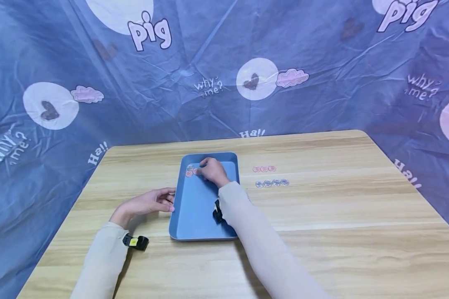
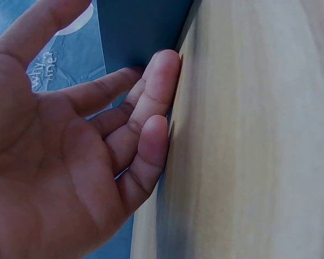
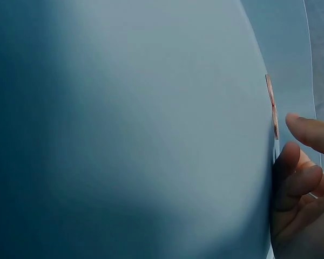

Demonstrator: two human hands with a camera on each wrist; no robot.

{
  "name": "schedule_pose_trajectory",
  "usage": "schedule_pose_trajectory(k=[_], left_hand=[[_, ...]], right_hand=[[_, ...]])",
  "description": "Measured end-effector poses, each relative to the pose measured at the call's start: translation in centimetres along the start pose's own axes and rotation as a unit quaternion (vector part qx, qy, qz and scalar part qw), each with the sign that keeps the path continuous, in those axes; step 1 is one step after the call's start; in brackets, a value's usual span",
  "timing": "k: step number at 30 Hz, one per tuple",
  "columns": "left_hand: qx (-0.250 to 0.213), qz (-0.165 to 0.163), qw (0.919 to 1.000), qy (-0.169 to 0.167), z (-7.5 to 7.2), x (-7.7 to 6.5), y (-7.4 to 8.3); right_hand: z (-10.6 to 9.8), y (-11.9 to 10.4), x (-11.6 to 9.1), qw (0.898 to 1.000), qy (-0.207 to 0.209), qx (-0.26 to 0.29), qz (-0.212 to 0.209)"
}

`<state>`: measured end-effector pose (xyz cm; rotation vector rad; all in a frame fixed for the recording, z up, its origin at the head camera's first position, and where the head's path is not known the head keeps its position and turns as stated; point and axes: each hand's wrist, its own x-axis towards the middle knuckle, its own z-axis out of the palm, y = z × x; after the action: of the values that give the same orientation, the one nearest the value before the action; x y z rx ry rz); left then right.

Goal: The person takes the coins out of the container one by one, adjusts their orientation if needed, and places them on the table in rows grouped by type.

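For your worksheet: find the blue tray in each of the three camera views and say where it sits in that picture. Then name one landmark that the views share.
Head view: the blue tray lies centre-left on the wooden table, between the left hand and the right hand.
Left wrist view: its dark wall shows at the top centre, beyond the fingertips.
Right wrist view: its floor fills nearly the whole frame.
Shared landmark: the tray itself, in all three.

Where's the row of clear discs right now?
In the head view the clear discs lie on the wooden table, right of the blue tray, just below the pink discs.
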<state>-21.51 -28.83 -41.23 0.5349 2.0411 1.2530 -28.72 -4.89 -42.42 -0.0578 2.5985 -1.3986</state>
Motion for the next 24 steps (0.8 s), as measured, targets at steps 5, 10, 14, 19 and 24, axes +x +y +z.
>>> schedule_pose_trajectory(k=[5, 10, 14, 19, 24], left_hand=[[-0.004, 0.000, 1.0000, -0.001, 0.01, -0.02, -0.03], [-0.010, -0.004, 0.9999, 0.000, 0.00, -0.03, -0.01], [-0.013, -0.005, 0.9999, -0.002, -0.02, -0.02, 0.04], [-0.013, -0.007, 0.9999, -0.001, -0.04, -0.01, 0.03], [-0.015, -0.007, 0.9999, 0.000, -0.08, 0.00, 0.03]], right_hand=[[-0.06, -0.08, -0.03, 0.999, -0.011, -0.037, -0.003], [-0.04, -0.22, 0.01, 0.998, -0.015, -0.069, -0.007], [0.03, -0.32, -0.01, 0.996, -0.013, -0.083, -0.009], [0.22, -0.48, -0.08, 0.994, -0.005, -0.111, -0.014], [0.34, -0.52, -0.15, 0.992, -0.001, -0.123, -0.018]])
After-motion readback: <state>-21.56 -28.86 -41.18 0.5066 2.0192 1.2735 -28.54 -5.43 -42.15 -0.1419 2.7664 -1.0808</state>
